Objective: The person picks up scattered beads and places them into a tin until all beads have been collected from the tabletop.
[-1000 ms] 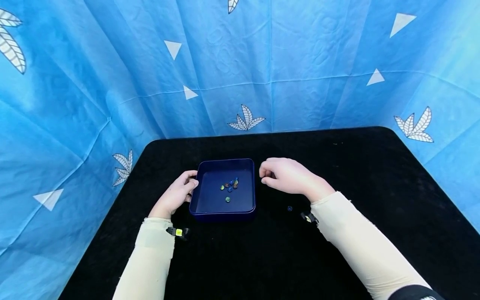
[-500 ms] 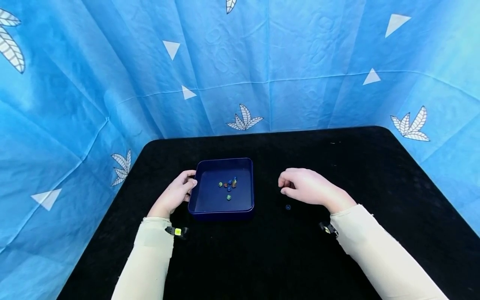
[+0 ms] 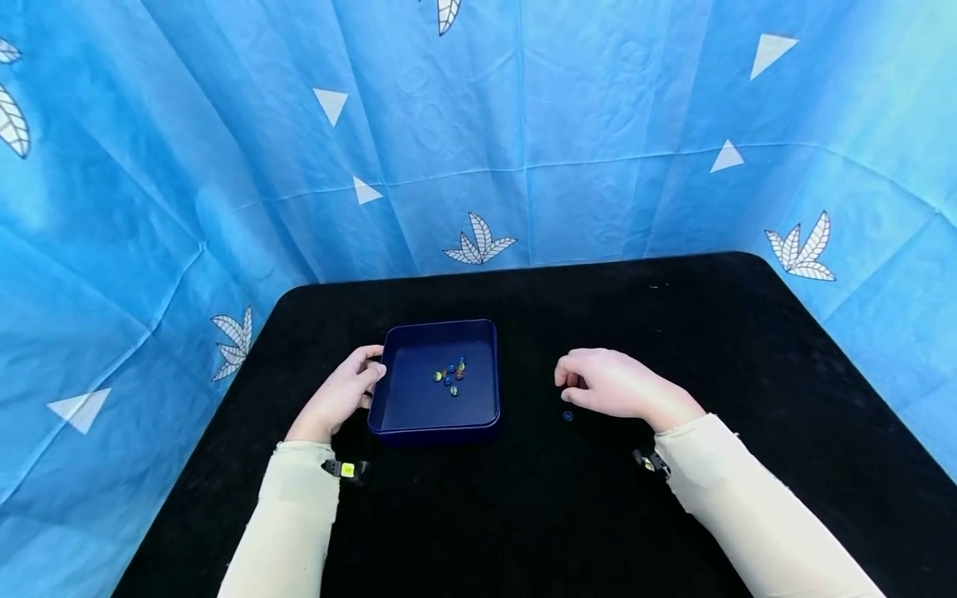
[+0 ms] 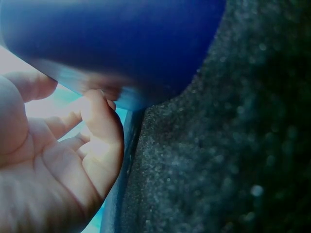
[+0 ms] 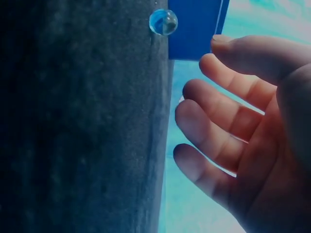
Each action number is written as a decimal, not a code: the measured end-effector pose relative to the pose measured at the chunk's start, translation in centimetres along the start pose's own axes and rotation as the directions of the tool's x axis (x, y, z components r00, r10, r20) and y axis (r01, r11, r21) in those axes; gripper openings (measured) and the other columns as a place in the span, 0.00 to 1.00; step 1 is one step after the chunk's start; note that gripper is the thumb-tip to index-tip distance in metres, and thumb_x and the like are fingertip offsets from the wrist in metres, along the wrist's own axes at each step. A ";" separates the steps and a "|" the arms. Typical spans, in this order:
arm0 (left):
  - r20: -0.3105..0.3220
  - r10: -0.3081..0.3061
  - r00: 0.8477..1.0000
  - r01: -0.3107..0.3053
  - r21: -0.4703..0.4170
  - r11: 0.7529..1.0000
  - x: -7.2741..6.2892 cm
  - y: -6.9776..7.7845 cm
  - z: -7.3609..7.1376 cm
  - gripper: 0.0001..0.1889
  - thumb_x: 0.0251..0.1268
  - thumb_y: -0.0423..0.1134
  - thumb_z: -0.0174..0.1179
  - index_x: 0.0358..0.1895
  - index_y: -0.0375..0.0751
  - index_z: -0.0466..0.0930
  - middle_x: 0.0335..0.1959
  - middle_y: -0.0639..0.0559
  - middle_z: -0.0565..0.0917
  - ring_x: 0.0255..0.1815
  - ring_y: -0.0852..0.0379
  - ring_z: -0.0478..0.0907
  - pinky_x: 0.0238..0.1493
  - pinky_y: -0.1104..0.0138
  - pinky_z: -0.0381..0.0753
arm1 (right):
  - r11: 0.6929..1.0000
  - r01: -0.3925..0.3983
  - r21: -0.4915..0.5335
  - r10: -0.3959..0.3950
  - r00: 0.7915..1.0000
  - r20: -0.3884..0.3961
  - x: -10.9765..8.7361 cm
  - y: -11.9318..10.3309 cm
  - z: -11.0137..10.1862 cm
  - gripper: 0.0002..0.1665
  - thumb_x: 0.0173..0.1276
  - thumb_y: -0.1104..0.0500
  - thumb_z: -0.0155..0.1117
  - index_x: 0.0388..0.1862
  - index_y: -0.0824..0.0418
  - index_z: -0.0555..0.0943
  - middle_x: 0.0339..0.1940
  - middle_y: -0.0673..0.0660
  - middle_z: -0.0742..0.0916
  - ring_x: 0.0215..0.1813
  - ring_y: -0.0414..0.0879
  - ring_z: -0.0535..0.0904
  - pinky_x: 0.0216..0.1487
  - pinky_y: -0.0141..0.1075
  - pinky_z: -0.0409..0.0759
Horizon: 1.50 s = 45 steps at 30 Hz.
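My left hand holds a dark blue square box by its left side. In the left wrist view, the thumb sits at the rim and the curled fingertips meet the outer wall. Several small glass marbles, green, blue and amber, lie grouped on the box floor. To the right of the box, my right hand hovers over the black cloth with loosely bent fingers and nothing between them. A single clear-and-blue marble lies on the cloth just below the right thumb.
A black cloth covers the table, with its far edge along the blue patterned curtain. The curtain rises behind and at both sides. Each wrist wears a small strapped camera, the left one with a yellow patch.
My right hand has moved right, away from the box, and come down near the loose marble. The left hand keeps its hold on the box. The head view has shifted slightly.
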<state>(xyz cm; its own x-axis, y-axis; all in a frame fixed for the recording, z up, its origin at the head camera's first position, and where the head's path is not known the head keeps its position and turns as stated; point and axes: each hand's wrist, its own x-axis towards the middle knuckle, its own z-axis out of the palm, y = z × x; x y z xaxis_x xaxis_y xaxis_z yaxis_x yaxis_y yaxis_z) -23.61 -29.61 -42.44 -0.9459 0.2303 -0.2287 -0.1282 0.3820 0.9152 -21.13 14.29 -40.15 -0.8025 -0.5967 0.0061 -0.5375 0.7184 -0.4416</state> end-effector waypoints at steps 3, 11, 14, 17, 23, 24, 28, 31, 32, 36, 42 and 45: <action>-0.012 0.018 1.000 -0.018 0.013 1.000 0.3 -0.5 -0.1 0.25 0.82 0.40 0.46 0.76 0.37 0.58 0.57 0.33 0.71 0.42 0.43 0.77 0.38 0.58 0.83 | 1.000 -0.005 0.006 0.005 1.000 0.028 0.0 0.0 0.2 0.05 0.69 0.58 0.68 0.42 0.50 0.83 0.38 0.43 0.81 0.34 0.38 0.75 0.43 0.39 0.78; -0.016 0.026 1.000 -0.025 0.021 0.999 0.7 -1.2 -0.1 0.24 0.82 0.41 0.47 0.74 0.39 0.60 0.55 0.34 0.72 0.42 0.44 0.78 0.38 0.58 0.83 | 1.000 -0.006 0.002 0.006 0.994 0.113 -0.1 0.0 0.5 0.06 0.66 0.59 0.70 0.40 0.48 0.84 0.36 0.41 0.80 0.36 0.36 0.75 0.44 0.39 0.78; -0.021 0.021 1.000 -0.021 0.019 1.000 0.7 -1.4 -0.1 0.24 0.82 0.42 0.47 0.74 0.40 0.61 0.55 0.35 0.72 0.42 0.45 0.78 0.38 0.58 0.83 | 1.000 0.001 -0.003 -0.001 0.994 0.108 0.0 0.2 0.7 0.06 0.65 0.59 0.70 0.38 0.47 0.84 0.36 0.41 0.80 0.36 0.36 0.75 0.43 0.38 0.77; -0.018 0.024 1.000 -0.023 0.020 1.000 0.7 -1.5 -0.1 0.24 0.81 0.42 0.47 0.74 0.39 0.60 0.55 0.35 0.72 0.42 0.45 0.77 0.38 0.58 0.83 | 1.000 0.000 0.005 -0.001 0.994 0.110 0.0 0.3 0.8 0.07 0.65 0.59 0.71 0.37 0.46 0.84 0.36 0.41 0.80 0.36 0.36 0.75 0.42 0.38 0.77; -0.015 0.016 1.000 -0.016 0.013 1.000 0.6 -1.3 -0.1 0.24 0.81 0.41 0.47 0.74 0.38 0.60 0.54 0.36 0.72 0.42 0.45 0.78 0.38 0.58 0.83 | 1.000 0.017 -0.015 -0.015 0.993 0.114 -0.1 0.2 0.9 0.06 0.63 0.57 0.73 0.36 0.46 0.84 0.35 0.42 0.79 0.36 0.37 0.75 0.43 0.38 0.77; -0.014 0.016 1.000 -0.016 0.015 1.000 0.6 -1.2 -0.1 0.25 0.81 0.41 0.47 0.75 0.38 0.59 0.55 0.35 0.72 0.42 0.45 0.78 0.38 0.58 0.83 | 0.999 0.020 -0.025 -0.017 0.993 0.116 -0.1 0.1 0.9 0.07 0.63 0.56 0.73 0.35 0.45 0.83 0.35 0.42 0.79 0.36 0.37 0.75 0.42 0.38 0.76; -0.019 0.019 1.000 -0.018 0.013 1.000 0.6 -1.1 -0.1 0.24 0.81 0.40 0.47 0.74 0.38 0.60 0.55 0.35 0.72 0.41 0.44 0.77 0.37 0.58 0.83 | 0.998 0.028 -0.054 -0.021 0.991 0.131 -0.3 -0.4 0.6 0.08 0.61 0.56 0.74 0.33 0.43 0.83 0.34 0.44 0.78 0.34 0.37 0.73 0.40 0.37 0.75; -0.015 0.025 1.000 -0.025 0.011 1.000 0.5 -1.1 0.0 0.25 0.81 0.41 0.47 0.74 0.37 0.59 0.55 0.34 0.72 0.42 0.43 0.77 0.37 0.58 0.83 | 0.998 0.021 -0.053 -0.013 0.989 0.145 -0.4 -0.8 0.6 0.09 0.61 0.57 0.74 0.30 0.43 0.82 0.34 0.45 0.77 0.31 0.38 0.71 0.38 0.37 0.74; -0.016 0.029 0.999 -0.029 0.010 1.000 0.5 -1.1 0.0 0.25 0.81 0.41 0.47 0.74 0.37 0.60 0.55 0.34 0.72 0.42 0.43 0.77 0.37 0.58 0.83 | 0.998 0.019 -0.056 -0.011 0.989 0.149 -0.4 -0.9 0.5 0.10 0.61 0.57 0.74 0.29 0.42 0.81 0.34 0.45 0.77 0.31 0.38 0.71 0.38 0.37 0.74; 0.000 0.023 1.000 -0.023 0.003 1.000 0.1 -0.1 0.0 0.25 0.82 0.39 0.46 0.75 0.34 0.58 0.56 0.30 0.71 0.43 0.40 0.77 0.38 0.58 0.83 | 0.999 0.002 -0.054 0.008 0.983 0.185 -0.4 -1.1 0.7 0.10 0.62 0.57 0.73 0.28 0.43 0.81 0.33 0.45 0.77 0.31 0.39 0.71 0.37 0.37 0.74; -0.013 0.036 0.999 -0.036 0.024 0.999 0.5 -1.0 -0.1 0.25 0.82 0.41 0.46 0.75 0.36 0.58 0.56 0.33 0.72 0.42 0.43 0.78 0.39 0.57 0.83 | 0.999 -0.017 -0.038 0.026 0.969 0.245 -0.3 -1.5 1.0 0.13 0.62 0.59 0.72 0.28 0.41 0.78 0.31 0.42 0.77 0.31 0.38 0.72 0.35 0.37 0.74; -0.021 0.039 0.999 -0.039 0.023 0.999 0.5 -1.2 0.0 0.25 0.81 0.41 0.47 0.74 0.36 0.60 0.55 0.34 0.72 0.42 0.44 0.78 0.38 0.57 0.83 | 0.999 -0.008 -0.037 0.017 0.968 0.250 -0.4 -1.6 1.0 0.15 0.61 0.60 0.73 0.27 0.41 0.77 0.30 0.41 0.77 0.31 0.38 0.73 0.35 0.37 0.74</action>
<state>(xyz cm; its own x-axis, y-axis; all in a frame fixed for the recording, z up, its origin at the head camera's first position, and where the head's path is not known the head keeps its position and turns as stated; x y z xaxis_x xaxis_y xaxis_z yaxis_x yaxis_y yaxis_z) -23.97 -29.95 -43.61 -0.9562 0.2263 -0.1857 -0.0847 0.3934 0.9155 -19.64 13.03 -40.36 -0.7216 -0.6545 -0.2257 -0.5399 0.7360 -0.4083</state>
